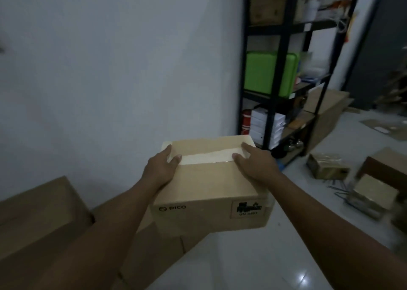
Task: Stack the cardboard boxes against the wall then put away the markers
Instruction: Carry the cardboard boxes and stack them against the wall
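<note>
Two bare forearms reach in from the bottom edge, no sleeves, watch, rings or gloves showing on them. The left hand (pixel 161 165) and right hand (pixel 253 161) are bare too, with short, plain nails on the fingers (pixel 177 157).

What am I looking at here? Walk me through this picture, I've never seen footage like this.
There is one picture, taken by a wide-angle camera worn on a person's head, looking forward and down. No machine is involved, only two bare arms reaching out from the bottom edge.

The left hand and the right hand hold a taped cardboard box marked PICO, one hand on each end, thumbs on its top. It sits on or just above other boxes by the white wall; whether it touches them cannot be told.

To the right stands a black shelf rack with a green case on it. More small boxes and thin stick-like things, too blurred to name, lie on the tiled floor.
</note>
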